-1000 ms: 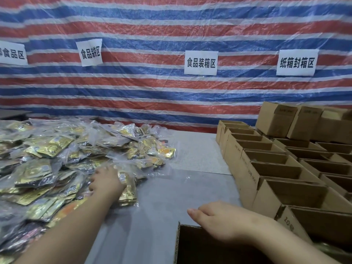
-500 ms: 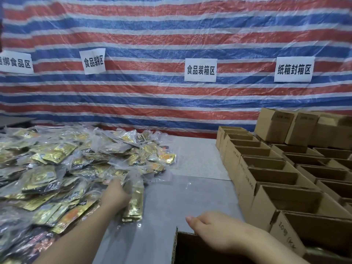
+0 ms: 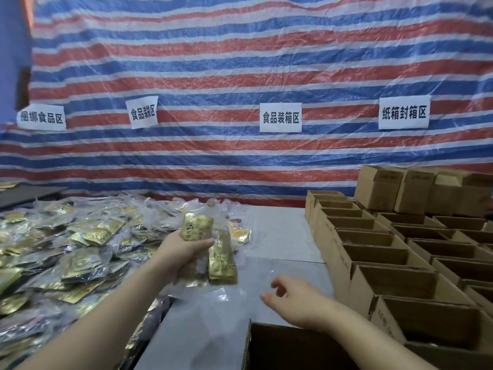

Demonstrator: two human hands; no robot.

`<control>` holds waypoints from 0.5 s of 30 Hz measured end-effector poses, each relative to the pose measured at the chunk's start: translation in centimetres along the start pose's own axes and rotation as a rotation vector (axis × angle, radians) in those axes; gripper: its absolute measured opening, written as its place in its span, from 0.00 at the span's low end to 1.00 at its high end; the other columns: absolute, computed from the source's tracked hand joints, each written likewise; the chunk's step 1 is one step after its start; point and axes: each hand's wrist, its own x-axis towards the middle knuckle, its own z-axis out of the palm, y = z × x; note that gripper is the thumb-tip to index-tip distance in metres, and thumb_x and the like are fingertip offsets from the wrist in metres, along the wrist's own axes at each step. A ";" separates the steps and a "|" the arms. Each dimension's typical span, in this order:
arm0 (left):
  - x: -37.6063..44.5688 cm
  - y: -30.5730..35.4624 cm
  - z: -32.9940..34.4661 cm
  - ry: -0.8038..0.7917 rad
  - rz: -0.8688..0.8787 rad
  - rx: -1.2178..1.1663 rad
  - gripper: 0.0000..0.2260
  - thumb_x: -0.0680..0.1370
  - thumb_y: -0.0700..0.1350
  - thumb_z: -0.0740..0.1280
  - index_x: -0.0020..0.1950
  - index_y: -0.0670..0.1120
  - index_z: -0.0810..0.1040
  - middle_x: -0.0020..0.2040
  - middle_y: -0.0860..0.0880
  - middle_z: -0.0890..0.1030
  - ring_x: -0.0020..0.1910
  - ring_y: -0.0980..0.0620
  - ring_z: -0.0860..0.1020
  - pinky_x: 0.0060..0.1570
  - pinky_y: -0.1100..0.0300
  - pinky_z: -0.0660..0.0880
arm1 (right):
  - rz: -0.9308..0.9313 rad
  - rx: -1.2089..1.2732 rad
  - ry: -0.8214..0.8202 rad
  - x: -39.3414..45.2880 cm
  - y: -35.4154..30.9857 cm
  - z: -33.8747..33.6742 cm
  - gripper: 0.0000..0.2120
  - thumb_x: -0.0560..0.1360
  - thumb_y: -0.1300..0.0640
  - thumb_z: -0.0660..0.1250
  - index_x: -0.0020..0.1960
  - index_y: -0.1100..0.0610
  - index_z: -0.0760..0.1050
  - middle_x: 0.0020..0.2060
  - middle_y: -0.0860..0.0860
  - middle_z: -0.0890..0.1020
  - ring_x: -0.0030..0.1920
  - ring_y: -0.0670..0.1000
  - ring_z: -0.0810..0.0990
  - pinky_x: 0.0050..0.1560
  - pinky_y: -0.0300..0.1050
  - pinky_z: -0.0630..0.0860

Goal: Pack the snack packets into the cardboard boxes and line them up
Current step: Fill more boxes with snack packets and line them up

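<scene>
You've lifted a bag of snack packets (image 3: 197,227) off the pile (image 3: 80,236).
Your left hand (image 3: 184,248) grips it above the table (image 3: 280,236); your right hand (image 3: 296,297) hovers loosely curled, empty, above the near cardboard box (image 3: 293,348).

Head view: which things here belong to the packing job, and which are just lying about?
Job:
- left hand, holding a bag of gold packets
- right hand, empty
- packet pile
- near box
- box rows

Lying about:
- striped tarp
- paper signs
- stacked boxes
</scene>
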 end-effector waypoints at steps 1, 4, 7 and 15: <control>-0.7 1.2 0.7 -0.026 0.029 -0.030 0.19 0.69 0.41 0.78 0.55 0.39 0.76 0.38 0.43 0.86 0.36 0.43 0.85 0.31 0.54 0.80 | 0.002 0.127 0.061 0.1 -0.6 -0.6 0.30 0.79 0.36 0.62 0.75 0.52 0.65 0.66 0.50 0.74 0.59 0.48 0.74 0.58 0.42 0.70; -2.4 3.9 3.4 -0.070 0.143 -0.100 0.20 0.68 0.44 0.79 0.55 0.40 0.77 0.40 0.43 0.86 0.39 0.43 0.85 0.33 0.55 0.80 | 0.031 0.589 0.214 0.3 -2.9 -3.1 0.37 0.78 0.36 0.64 0.79 0.52 0.57 0.70 0.52 0.71 0.64 0.52 0.74 0.62 0.49 0.74; -3.9 5.6 6.4 -0.100 0.237 -0.090 0.21 0.68 0.49 0.79 0.57 0.42 0.79 0.43 0.44 0.86 0.41 0.44 0.86 0.36 0.55 0.81 | 0.101 0.887 0.214 0.9 -4.7 -5.1 0.38 0.77 0.32 0.62 0.78 0.52 0.60 0.71 0.55 0.73 0.67 0.58 0.75 0.65 0.59 0.75; -4.7 7.5 12.0 -0.015 0.214 -0.112 0.29 0.72 0.69 0.66 0.52 0.43 0.81 0.42 0.46 0.86 0.42 0.47 0.86 0.45 0.51 0.83 | 0.023 1.088 0.288 -0.4 -3.7 -6.1 0.25 0.76 0.31 0.64 0.61 0.49 0.78 0.44 0.50 0.88 0.46 0.53 0.86 0.45 0.51 0.82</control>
